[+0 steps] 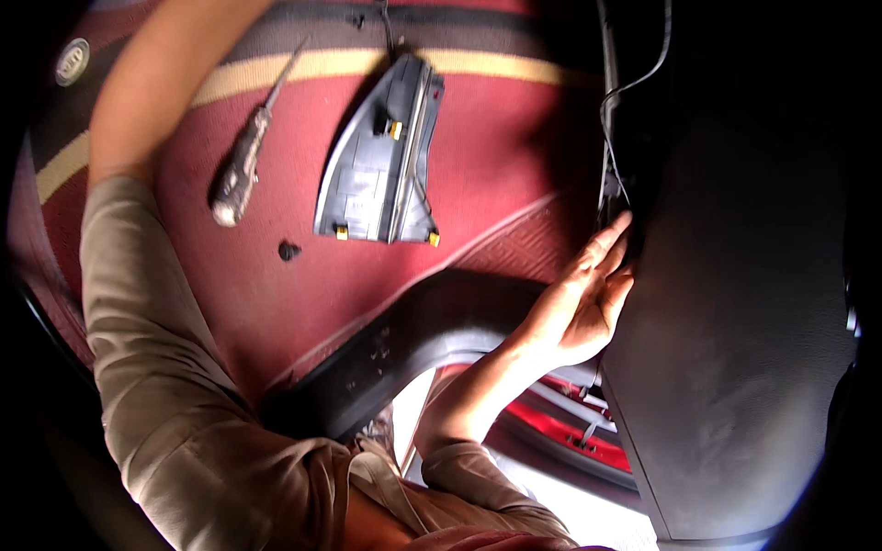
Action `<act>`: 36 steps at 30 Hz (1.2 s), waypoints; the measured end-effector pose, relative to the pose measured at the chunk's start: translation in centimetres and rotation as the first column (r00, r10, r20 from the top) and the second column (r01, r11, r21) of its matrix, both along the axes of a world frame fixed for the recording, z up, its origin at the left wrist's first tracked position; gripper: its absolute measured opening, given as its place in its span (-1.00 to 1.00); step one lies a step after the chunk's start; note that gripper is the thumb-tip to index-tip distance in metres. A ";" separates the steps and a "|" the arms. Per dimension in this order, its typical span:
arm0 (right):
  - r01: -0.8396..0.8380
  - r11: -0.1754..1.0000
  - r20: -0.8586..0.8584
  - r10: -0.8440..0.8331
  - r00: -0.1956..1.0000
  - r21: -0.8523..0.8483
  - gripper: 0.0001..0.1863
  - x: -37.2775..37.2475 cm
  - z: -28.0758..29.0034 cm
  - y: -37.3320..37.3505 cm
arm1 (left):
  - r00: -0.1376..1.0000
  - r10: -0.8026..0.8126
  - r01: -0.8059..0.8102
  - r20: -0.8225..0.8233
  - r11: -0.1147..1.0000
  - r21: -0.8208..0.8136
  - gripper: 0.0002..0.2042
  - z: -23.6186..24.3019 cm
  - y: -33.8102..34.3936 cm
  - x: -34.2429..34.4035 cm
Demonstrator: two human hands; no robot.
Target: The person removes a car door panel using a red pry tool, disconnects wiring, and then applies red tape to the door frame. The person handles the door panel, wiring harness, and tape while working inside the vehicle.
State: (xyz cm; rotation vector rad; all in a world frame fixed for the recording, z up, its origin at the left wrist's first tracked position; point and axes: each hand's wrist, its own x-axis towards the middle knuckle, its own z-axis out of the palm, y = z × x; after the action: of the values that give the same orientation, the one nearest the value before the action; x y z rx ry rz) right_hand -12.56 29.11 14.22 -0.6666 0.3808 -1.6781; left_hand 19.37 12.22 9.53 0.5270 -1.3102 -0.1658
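My right hand (583,308) reaches up to the edge of a dark grey panel (735,340) on the right. Its fingers are stretched out and somewhat apart; the tips are partly lost in the shadow by that edge. A thin grey wire (606,115) runs down along the gap and ends close to the fingertips. Whether the fingers touch it, I cannot tell. My left arm extends past the top edge, so the left hand is out of sight. Beside that arm lies a worn screwdriver (241,170). To its right rests a grey plastic trim piece (372,170) with yellow clips.
A small black fastener (288,251) lies on the red carpet (276,312) below the screwdriver. Under my right forearm a black curved sill trim (404,331) borders an opening with a red-lit part (560,432). A round badge (72,61) sits at the upper left.
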 end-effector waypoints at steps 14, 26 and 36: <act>-0.282 0.952 -0.173 0.299 0.938 0.120 -0.60 2.5 1.0 -1.8 | 0.991 -0.132 0.136 -0.036 0.980 0.146 -0.55 1.0 1.4 0.1; -0.197 0.872 -0.848 -0.346 0.401 -0.449 -0.51 9.6 -1.7 -10.9 | 0.929 0.326 -0.350 0.173 0.928 0.130 -0.66 -0.3 0.3 0.5; -0.067 0.998 -0.549 0.044 0.834 -0.021 -0.53 11.8 -0.3 -12.6 | 0.800 0.275 -0.502 0.534 0.794 0.344 -0.84 0.8 2.6 0.1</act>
State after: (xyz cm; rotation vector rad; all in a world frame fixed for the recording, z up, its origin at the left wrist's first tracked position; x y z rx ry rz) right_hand -0.74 16.49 13.96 -1.1857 0.7292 -1.4162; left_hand 19.47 14.85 10.29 1.3236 -1.5887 0.0051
